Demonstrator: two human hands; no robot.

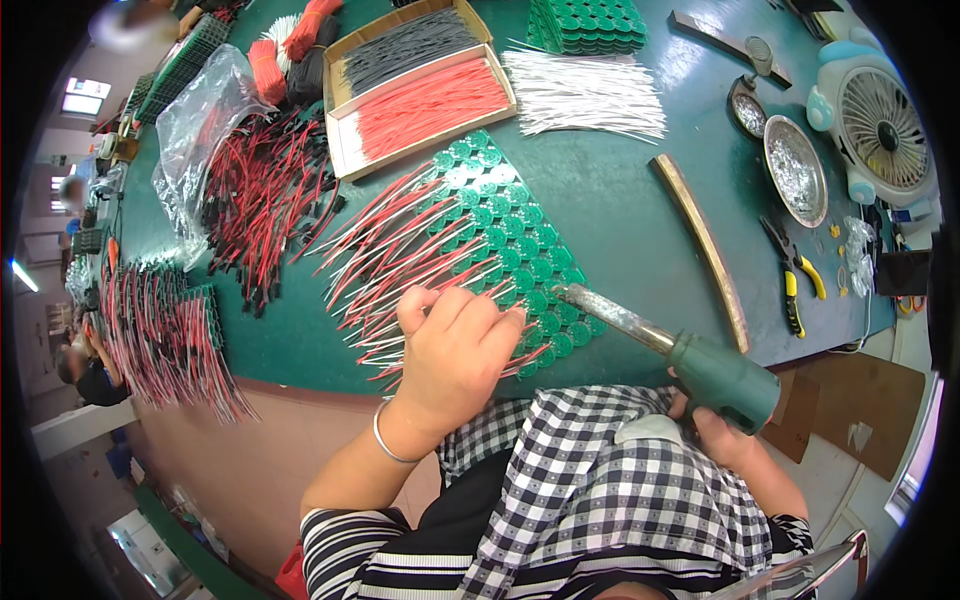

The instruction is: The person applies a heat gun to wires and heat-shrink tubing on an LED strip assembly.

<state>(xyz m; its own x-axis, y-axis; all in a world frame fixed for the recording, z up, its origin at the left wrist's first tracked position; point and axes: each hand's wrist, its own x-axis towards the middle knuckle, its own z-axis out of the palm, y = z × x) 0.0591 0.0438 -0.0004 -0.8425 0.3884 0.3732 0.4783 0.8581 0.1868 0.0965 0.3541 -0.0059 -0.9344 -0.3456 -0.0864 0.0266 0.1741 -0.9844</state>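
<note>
A panel of round green circuit boards (pixel 540 236) lies on the table in front of me, with red, white and black wires (pixel 400 255) fanning out from its left side. My left hand (pixel 462 338) is closed over the near part of the panel, thumb and fingers pinched on a wire at the boards; the fingertips are partly hidden. My right hand (pixel 715 435) grips a soldering iron (pixel 722 378) by its thick green handle. The iron's metal tip points left and rests at or just above the panel's right edge; contact is hard to tell.
Beyond the panel stand a box of red and black wires (pixel 430 108), a bundle of white wires (pixel 585 92) and stacked green boards (pixel 588 25). Red-black leads (pixel 265 200) heap at left. Right are a wooden strip (pixel 705 250), pliers (pixel 792 275), a metal dish (pixel 796 170) and a fan (pixel 885 135).
</note>
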